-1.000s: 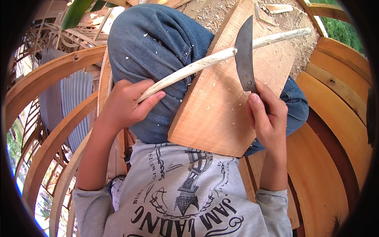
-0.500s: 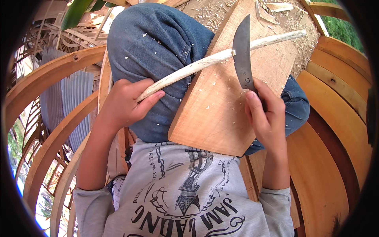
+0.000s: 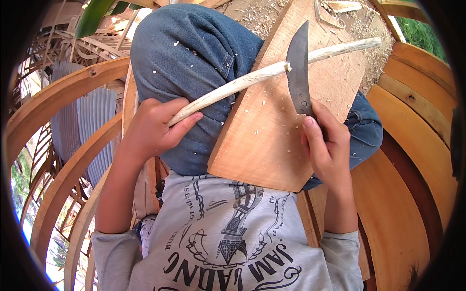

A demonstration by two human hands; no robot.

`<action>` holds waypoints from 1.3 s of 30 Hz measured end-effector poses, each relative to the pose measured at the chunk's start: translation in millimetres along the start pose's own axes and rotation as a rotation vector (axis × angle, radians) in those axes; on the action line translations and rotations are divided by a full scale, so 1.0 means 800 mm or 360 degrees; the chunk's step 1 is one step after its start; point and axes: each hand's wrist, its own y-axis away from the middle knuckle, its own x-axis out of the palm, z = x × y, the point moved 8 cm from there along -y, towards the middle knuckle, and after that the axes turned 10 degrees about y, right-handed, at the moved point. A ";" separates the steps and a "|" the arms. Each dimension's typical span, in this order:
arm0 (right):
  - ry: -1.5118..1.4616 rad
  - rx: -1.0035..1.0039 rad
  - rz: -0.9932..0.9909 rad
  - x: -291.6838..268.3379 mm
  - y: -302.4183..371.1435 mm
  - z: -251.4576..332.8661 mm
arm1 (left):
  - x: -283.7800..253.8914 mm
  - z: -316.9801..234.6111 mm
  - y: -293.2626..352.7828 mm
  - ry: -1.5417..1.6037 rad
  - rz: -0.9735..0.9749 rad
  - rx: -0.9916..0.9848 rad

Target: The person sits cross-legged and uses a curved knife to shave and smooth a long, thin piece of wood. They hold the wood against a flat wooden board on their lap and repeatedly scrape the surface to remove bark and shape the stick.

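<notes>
My left hand is closed round the near end of a pale, peeled wooden stick. The stick slants up to the right, across my jeans and over a thick wooden board lying by my legs. My right hand grips the handle of a broad, dark-bladed knife, its blade pointing up and away from me. The blade crosses the stick past its middle, with a small curl of wood at the edge there. My fingers hide most of the knife's handle.
Curved wooden ribs rise at the left, with a corrugated metal sheet beyond them. Curved planks form a wall at the right. Wood shavings litter the surface at the far side, and small chips dot the board and jeans.
The stick and knife hold nearly the same pose. The blade has shifted very slightly toward me, and the curl of wood at its edge looks a little larger.
</notes>
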 end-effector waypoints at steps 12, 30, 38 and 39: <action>-0.0812 0.0374 -0.0478 -0.020 -0.002 -0.004 | -0.001 -0.002 -0.002 0.0110 -0.0042 0.0048; -0.0052 0.0158 -0.0204 -0.026 -0.003 0.003 | 0.001 -0.004 -0.004 0.0091 -0.0053 0.0047; -0.0039 0.0155 -0.0119 -0.020 -0.005 0.006 | -0.001 0.000 -0.003 0.0037 -0.0050 -0.0023; 0.0081 0.0109 -0.0034 -0.010 -0.002 0.007 | 0.000 0.002 -0.004 0.0030 -0.0042 -0.0076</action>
